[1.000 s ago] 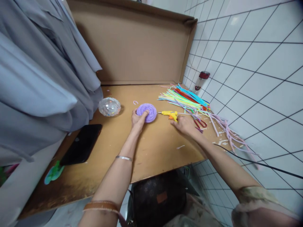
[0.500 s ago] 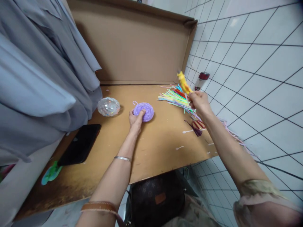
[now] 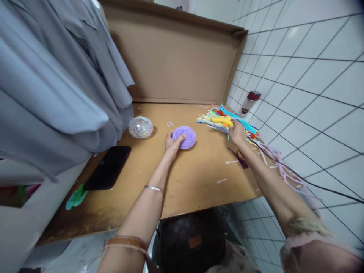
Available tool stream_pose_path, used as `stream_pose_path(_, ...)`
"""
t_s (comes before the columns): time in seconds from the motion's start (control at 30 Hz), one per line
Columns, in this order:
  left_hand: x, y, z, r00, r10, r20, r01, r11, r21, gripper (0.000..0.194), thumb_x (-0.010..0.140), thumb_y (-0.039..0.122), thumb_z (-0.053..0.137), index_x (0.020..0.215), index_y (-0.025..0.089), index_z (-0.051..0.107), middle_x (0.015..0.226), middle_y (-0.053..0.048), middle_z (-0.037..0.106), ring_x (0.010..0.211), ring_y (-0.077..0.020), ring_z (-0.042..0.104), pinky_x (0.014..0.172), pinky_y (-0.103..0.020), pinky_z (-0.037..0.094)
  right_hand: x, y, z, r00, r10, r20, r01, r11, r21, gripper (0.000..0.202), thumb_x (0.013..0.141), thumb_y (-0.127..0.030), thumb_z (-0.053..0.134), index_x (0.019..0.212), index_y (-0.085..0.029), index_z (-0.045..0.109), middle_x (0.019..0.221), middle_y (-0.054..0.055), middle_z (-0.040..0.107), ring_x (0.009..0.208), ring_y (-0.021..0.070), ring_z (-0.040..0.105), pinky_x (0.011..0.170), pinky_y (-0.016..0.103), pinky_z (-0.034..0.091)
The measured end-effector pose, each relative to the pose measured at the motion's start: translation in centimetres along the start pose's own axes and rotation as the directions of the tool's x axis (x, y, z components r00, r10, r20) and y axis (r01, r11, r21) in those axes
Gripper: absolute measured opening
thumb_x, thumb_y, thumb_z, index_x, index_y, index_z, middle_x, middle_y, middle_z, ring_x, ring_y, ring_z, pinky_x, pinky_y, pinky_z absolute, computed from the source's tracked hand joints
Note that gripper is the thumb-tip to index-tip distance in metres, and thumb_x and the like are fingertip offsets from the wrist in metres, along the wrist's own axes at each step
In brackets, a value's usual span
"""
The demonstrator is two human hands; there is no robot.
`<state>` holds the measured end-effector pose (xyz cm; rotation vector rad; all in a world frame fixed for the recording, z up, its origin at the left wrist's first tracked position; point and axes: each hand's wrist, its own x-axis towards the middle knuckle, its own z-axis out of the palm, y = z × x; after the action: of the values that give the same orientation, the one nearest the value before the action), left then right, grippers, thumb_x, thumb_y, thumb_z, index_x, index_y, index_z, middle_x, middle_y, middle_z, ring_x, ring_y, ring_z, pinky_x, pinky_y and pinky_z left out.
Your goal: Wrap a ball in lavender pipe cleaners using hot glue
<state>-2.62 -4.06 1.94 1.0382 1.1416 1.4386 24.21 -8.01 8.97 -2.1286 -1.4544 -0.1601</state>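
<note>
My left hand [image 3: 173, 145] grips a flat round coil of purple pipe cleaner [image 3: 186, 137] by its left edge, thumb on top. A short curved purple piece [image 3: 170, 124] lies just behind it. In my right hand [image 3: 238, 132] is a yellow glue gun [image 3: 222, 121], held low over a bundle of coloured pipe cleaners [image 3: 205, 116], its nozzle end pointing left. Its trigger is covered by my fingers. Below that hand lie a dark tassel-like bunch [image 3: 241, 162] and thin white strands [image 3: 222, 181].
A clear faceted bowl [image 3: 140, 127] and a black phone [image 3: 108, 168] rest at left, with a green-blue item [image 3: 76, 197] nearby. A red-capped jar [image 3: 250, 103] stands by the tiled wall. Cardboard [image 3: 176, 53] rises behind; a grey curtain [image 3: 71, 76] hangs left. A black cord [image 3: 313, 182] runs right.
My right hand has lowered the glue gun from above the table to the pipe cleaner bundle. The curved purple piece now shows apart from the coil. The view has shifted slightly.
</note>
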Motion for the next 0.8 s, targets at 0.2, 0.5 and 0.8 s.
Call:
stream_pose_path(0.2,-0.2,-0.1,0.2,0.988,0.015,0.155,-0.009,0.999,-0.035,0.055,0.056,0.034,0.079,0.105,0.017,0.06,0.105,-0.007,0.073,0.099,-0.0226,0.069,0.092,-0.035,0.055,-1.5,2.2,3.6,0.996,0.061,0.068,-0.054,0.994,-0.097,0.036,0.096,-0.029,0.043,0.12,-0.009,0.062,0.113,0.028,0.063,0.112,0.0399,0.058,0.092,0.054,0.043)
stream_pose_path(0.5,0.0,-0.4,-0.3,0.988,0.028,0.153,-0.03,1.0,0.008,0.058,0.059,0.033,0.079,0.111,0.016,0.06,0.112,-0.009,0.071,0.103,-0.0231,0.067,0.092,-0.033,0.054,-3.0,-6.7,4.6,0.911,-0.412,-0.023,0.355,0.754,0.553,0.022,0.084,-0.032,0.052,0.098,-0.019,0.063,0.099,0.009,0.066,0.089,0.021,0.06,0.085,0.037,0.049)
stream_pose_path(0.8,0.2,-0.9,-0.4,0.978,0.058,0.201,-0.046,0.997,-0.064,0.059,0.057,0.035,0.082,0.11,0.016,0.062,0.109,-0.007,0.07,0.101,-0.0224,0.066,0.09,-0.032,0.052,-1.2,-9.7,6.8,0.724,-0.583,0.369,-0.16,0.378,0.912,0.042,0.055,-0.034,0.078,0.091,-0.024,0.059,0.107,0.004,0.062,0.097,0.022,0.058,0.086,0.036,0.048)
